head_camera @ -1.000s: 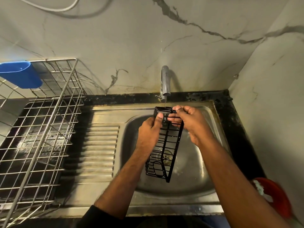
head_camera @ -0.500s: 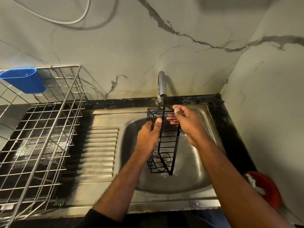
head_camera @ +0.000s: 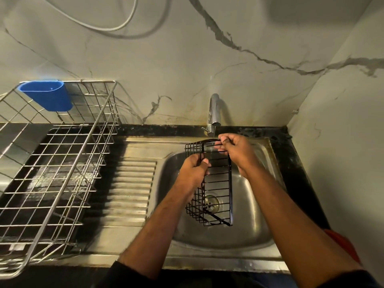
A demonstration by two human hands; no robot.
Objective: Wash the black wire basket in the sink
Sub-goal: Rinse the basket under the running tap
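I hold the black wire basket above the bowl of the steel sink, directly over the drain. Its long axis runs from the tap toward me, far end high and just below the spout, near end hanging low over the drain.

My left hand is on the basket's left side at mid-length; the thumb and fingers are curled around the side wires. My right hand is at the far end, nearer the tap; its fingers pinch the top rim wire. Both hands carry the load, and the basket touches neither the bowl nor the tap.

I cannot tell whether water is running.

Judgement: rinsing is in progress. The next move likely turns on rotation about the long axis; the right hand, being nearest the spout, should steer the rim under it while the left supports.
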